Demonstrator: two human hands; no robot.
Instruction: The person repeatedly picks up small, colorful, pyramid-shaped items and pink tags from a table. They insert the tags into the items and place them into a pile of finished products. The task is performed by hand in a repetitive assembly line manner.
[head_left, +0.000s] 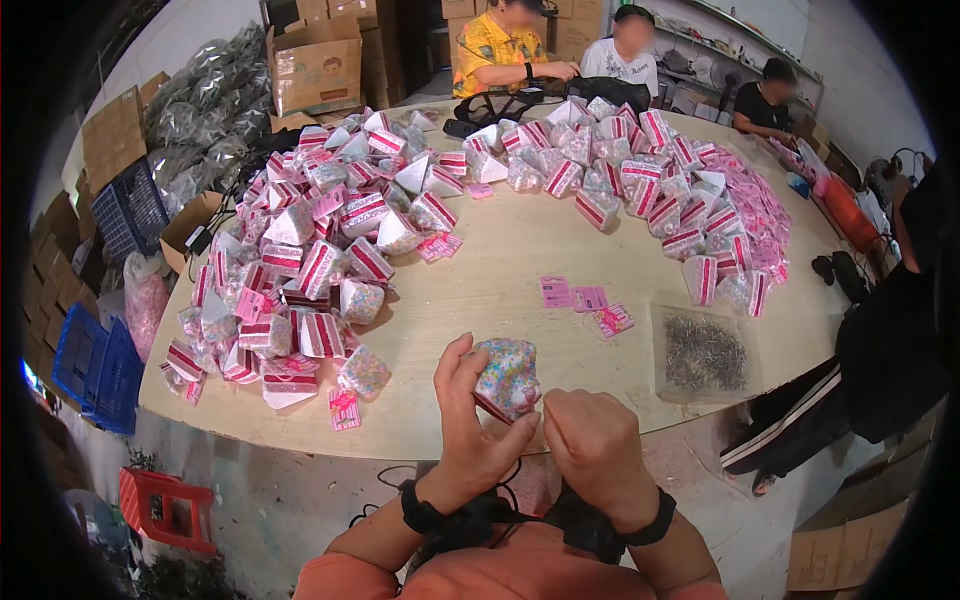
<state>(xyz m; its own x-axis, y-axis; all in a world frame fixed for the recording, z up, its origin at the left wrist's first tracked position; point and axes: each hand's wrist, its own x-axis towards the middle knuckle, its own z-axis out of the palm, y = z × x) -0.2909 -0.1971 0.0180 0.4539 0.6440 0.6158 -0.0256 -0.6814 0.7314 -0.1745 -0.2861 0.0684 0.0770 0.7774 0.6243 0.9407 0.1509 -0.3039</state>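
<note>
In my left hand (460, 425) is a cake-slice toy (508, 372) with pastel sprinkles on its upper face, held above the table's near edge with thumb and fingers on its sides. My right hand (597, 442) is closed in a pinch at the toy's lower right corner. Whatever is between those fingers is too small to make out. Three pink cards (588, 299) lie on the table beyond my hands. To the right stands a shallow clear tray (657, 385) full of small dark metal pieces. A large pile of wrapped cake-slice toys (322, 268) covers the left side.
More cake-slice toys (597, 208) lie at the back right, beside a heap of pink cards (752, 215). Several people sit or stand around the table (450, 310). Blue crates (100, 370) and a red stool (168, 508) stand on the floor at left; cardboard boxes (317, 75) are stacked behind.
</note>
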